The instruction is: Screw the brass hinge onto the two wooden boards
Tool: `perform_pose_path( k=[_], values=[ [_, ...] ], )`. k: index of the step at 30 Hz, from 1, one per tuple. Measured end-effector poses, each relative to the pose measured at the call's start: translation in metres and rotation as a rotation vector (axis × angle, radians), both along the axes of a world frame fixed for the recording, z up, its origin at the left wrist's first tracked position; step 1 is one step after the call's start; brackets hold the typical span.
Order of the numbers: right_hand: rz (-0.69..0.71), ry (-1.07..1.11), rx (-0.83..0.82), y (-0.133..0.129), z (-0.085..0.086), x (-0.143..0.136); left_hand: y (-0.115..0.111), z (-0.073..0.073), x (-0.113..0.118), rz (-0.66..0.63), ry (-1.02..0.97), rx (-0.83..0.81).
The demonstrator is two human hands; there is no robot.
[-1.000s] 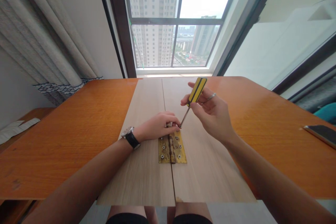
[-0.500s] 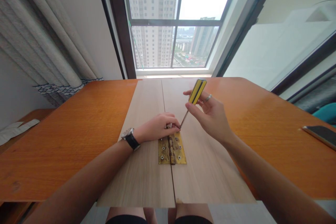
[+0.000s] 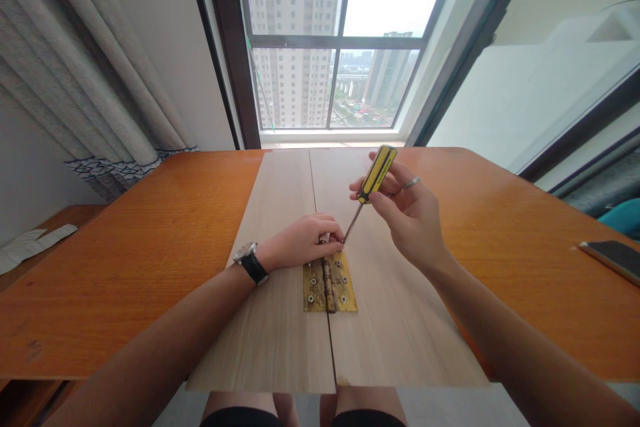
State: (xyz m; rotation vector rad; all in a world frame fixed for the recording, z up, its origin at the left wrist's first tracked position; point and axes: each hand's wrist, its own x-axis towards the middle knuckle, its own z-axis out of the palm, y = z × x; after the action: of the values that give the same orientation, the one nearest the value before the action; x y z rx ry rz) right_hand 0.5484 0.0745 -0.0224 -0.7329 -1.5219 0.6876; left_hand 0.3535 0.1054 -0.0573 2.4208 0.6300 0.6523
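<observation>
My right hand (image 3: 413, 213) holds a screwdriver (image 3: 379, 172) by its yellow-and-black handle, between thumb and fingers. Its thin shaft slants down and left to the upper right corner of a brass hinge (image 3: 345, 287). At that tip, the thumb and forefinger of my left hand (image 3: 310, 240) are closed together; whatever lies between them is hidden. The left hand rests over the hinge's upper end and covers part of it. Several cross-head screws show in the hinge leaves. The hinge lies across the seam between a left board (image 3: 270, 327) and a right board (image 3: 395, 327).
Both pale boards lie on an orange-brown wooden table (image 3: 150, 247) and overhang its front edge above my legs. A dark phone-like object (image 3: 613, 259) lies at the table's right side. A window (image 3: 335, 80) is behind the table, with a grey curtain (image 3: 100, 80) to the left.
The screwdriver handle has turned, with printing now facing me. My right fingers have shifted on it and the hand sits slightly farther right. My left hand stays at the hinge.
</observation>
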Motion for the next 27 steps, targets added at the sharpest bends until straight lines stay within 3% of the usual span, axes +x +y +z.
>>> perform_pose_path(
  k=[10, 17, 22, 27],
  values=[
    [-0.049, 0.009, 0.056, -0.0021, 0.0023, -0.0017, -0.0009, 0.0004, 0.0005, 0.038, -0.005, -0.016],
    [-0.207, 0.126, 0.185, 0.0020, 0.0049, 0.0019, -0.0026, 0.0017, -0.0014, 0.162, -0.075, -0.143],
    [-0.017, 0.045, 0.034, 0.0017, 0.0035, 0.0042, -0.0019, 0.0015, -0.0005, 0.255, -0.194, -0.172],
    [0.180, -0.085, -0.093, -0.0055, -0.0007, -0.0004, 0.0002, -0.0008, 0.0005, 0.253, -0.230, -0.201]
  ],
)
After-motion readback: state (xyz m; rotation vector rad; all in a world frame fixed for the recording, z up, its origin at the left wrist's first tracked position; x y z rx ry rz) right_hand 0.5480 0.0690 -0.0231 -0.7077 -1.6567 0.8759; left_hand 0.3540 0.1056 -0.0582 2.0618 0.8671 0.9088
